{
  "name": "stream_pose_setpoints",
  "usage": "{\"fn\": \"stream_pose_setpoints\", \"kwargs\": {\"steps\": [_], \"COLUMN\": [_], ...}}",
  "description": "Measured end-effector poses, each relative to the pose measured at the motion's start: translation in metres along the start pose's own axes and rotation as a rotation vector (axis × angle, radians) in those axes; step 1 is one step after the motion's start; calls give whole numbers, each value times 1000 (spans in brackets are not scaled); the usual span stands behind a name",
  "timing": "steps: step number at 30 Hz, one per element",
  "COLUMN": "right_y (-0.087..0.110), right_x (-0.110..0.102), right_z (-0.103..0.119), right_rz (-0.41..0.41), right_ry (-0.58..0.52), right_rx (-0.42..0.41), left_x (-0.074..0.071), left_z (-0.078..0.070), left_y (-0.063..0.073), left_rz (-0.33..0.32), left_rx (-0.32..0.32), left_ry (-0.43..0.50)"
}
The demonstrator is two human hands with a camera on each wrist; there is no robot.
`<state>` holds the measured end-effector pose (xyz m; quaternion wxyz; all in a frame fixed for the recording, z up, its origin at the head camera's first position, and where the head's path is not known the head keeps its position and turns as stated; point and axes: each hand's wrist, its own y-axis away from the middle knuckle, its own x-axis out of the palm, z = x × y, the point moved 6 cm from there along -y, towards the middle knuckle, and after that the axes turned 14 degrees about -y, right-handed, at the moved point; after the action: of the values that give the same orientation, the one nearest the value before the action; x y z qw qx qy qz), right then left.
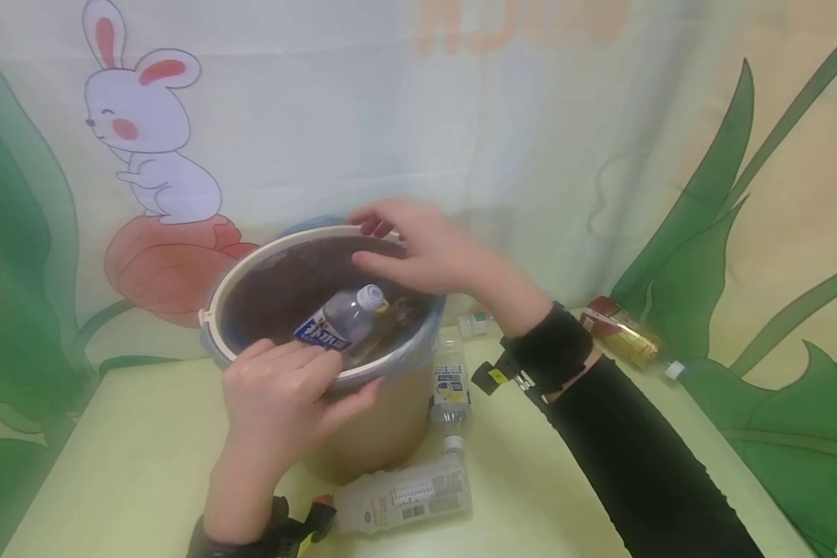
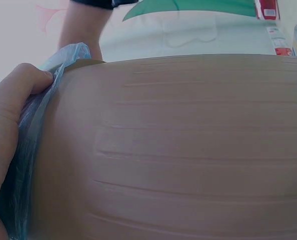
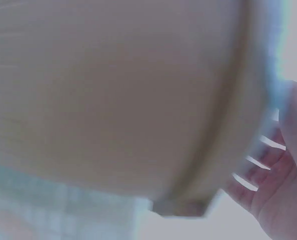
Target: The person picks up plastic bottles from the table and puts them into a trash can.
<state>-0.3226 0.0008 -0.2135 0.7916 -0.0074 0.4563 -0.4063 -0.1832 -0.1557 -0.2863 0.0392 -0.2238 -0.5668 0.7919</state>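
A beige bin (image 1: 384,422) with a pale rim (image 1: 232,283) stands on the table, lined with a thin blue plastic bag (image 1: 418,345) folded over the edge. Inside it, a clear bottle (image 1: 345,316) with a white cap and a blue label leans cap-up. My left hand (image 1: 275,399) grips the near rim, fingers over the top and thumb outside; in the left wrist view the thumb (image 2: 31,80) presses the bag. Over the far right rim, my right hand (image 1: 425,244) hovers with fingers loosely spread; the right wrist view shows its fingers (image 3: 261,175) apart beside the rim.
A milky white bottle (image 1: 408,496) lies before the bin. Beside the bin's right side lies a clear labelled bottle (image 1: 449,387), with a small container (image 1: 474,322) behind it. A yellow bottle (image 1: 624,333) with a red label lies by the printed cloth backdrop (image 1: 502,139).
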Motion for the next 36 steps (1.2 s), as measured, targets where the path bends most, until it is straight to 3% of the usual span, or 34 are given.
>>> {"fn": "stream_pose_setpoints", "kwargs": {"steps": [8, 15, 20, 29, 36], "right_y": [53, 103, 132, 164, 176], "right_x": [-39, -44, -22, 44, 78], "right_z": [12, -1, -14, -22, -22], "right_rz": [-155, -252, -253, -92, -34], "right_ry": [13, 0, 10, 115, 138], "right_rx": [-10, 43, 37, 109, 39], "left_x": [-4, -6, -6, -6, -6], "left_z": [5, 8, 8, 9, 9], "left_y": [1, 2, 3, 4, 4], "left_rz": [-1, -9, -4, 1, -8], "left_rx": [0, -3, -3, -7, -5], "left_ry": [5, 0, -2, 2, 0]}}
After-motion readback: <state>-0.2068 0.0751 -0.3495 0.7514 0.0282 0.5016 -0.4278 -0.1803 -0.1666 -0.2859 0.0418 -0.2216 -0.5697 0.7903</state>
